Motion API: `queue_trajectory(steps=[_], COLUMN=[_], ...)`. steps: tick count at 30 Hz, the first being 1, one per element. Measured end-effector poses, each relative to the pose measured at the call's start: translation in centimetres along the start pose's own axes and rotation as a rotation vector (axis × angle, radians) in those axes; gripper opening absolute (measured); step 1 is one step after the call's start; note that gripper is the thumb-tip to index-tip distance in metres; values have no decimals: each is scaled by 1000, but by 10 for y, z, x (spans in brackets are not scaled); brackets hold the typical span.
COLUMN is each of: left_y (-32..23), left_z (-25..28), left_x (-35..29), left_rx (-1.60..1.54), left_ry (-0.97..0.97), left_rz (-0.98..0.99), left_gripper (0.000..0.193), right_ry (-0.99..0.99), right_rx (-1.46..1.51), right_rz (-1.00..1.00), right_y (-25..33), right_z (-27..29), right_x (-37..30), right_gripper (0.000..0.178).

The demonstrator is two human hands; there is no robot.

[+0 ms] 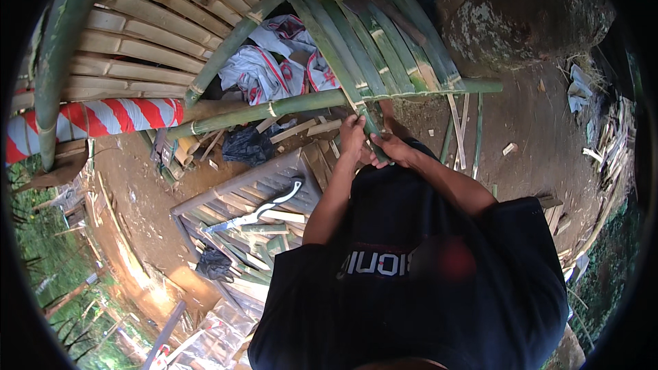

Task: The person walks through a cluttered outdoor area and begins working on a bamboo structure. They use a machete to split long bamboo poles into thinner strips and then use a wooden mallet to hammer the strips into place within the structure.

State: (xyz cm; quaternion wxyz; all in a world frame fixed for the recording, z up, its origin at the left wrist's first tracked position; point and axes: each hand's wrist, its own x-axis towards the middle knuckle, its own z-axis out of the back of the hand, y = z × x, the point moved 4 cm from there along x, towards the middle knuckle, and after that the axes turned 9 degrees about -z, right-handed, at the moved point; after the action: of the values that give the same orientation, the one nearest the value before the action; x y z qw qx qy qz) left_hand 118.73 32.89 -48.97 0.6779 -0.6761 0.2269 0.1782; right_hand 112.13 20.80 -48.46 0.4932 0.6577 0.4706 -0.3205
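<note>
- The dark green, narrow bamboo strip [371, 125] lies between the two hands, just on the person's side of the long green round bamboo pole [240, 115] that crosses in front of the body.
- Its long axis runs away from the dark shirt [418, 288], up and slightly leftward, across the line of the pole; its near end points at the belly.
- The left hand [352, 136] sits on the strip's left side, fingers closed on it, and is the nearer of the two to the pole.
- The right hand [393, 149] grips from the right, a little closer to the body, thumb along the strip; its lower fingers are partly hidden.
- Beyond the pole, a row of green split bamboo slats [384, 62] fans away, their near ends over the pole. Whether the strip is one piece with the leftmost slat, I cannot tell.
- Left of these slats lies a crumpled white sack with red stripes [264, 72]; nearer, a crumpled black plastic bag [248, 145].
- A white-handled saw [257, 212] rests on a dark-framed wooden rack [179, 229], left of the body.
- Below is brown earth floor [528, 130] with scattered offcuts; a large grey-brown boulder [521, 20] stands at the upper right.
</note>
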Motion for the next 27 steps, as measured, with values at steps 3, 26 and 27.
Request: queue_trajectory(steps=[3,26,27], left_y=[18,19,19], left_z=[0,2,3], left_x=[10,17,18], left_rx=[-56,183,210], left_ry=[-52,-66,-59], left_rz=[3,-66,-71], left_gripper=[19,24,23], right_ry=[-42,127,108], right_rx=[-99,12,5], right_rz=[-23,-48,-52], right_y=[1,-17,-17], right_z=[-2,5,4], right_x=[11,37,36], right_gripper=[51,61,61])
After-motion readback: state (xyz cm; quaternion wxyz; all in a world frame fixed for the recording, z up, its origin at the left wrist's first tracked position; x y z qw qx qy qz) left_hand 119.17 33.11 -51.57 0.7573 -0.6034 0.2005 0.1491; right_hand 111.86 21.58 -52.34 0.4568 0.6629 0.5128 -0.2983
